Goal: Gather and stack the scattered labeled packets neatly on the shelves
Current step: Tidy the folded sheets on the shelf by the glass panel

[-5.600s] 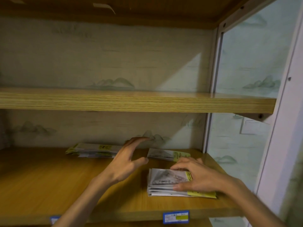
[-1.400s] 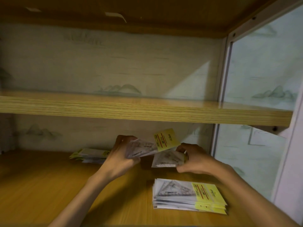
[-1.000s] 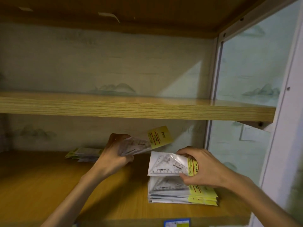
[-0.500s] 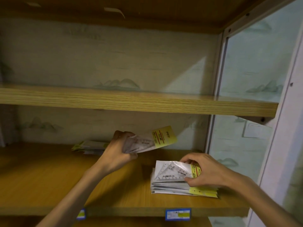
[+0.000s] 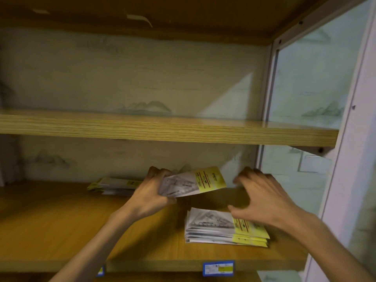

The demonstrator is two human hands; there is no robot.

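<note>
Head view: my left hand has its fingers curled round the clear end of one set-square packet, pinching it so the yellow label card sticks out toward 3 o'clock, tilted slightly up and clear of the board. I judge that grip leaves the label end free for the other hand to take. My right hand hangs just past that label, fingers spread and loosely bent, holding nothing; it hovers above the front stack of packets, not touching it as far as I can tell.

That stack lies at 5 o'clock on the lower shelf, labels all to the right, edges roughly squared, near the front lip. A second, looser pile sits back at 10 o'clock against the wallpapered back panel.

Room: the white frame post stands close at 3 o'clock, so the right hand has little sideways play; the upper shelf caps any lift. Open board stretches toward 8 o'clock. A blue price tag marks the front edge.
</note>
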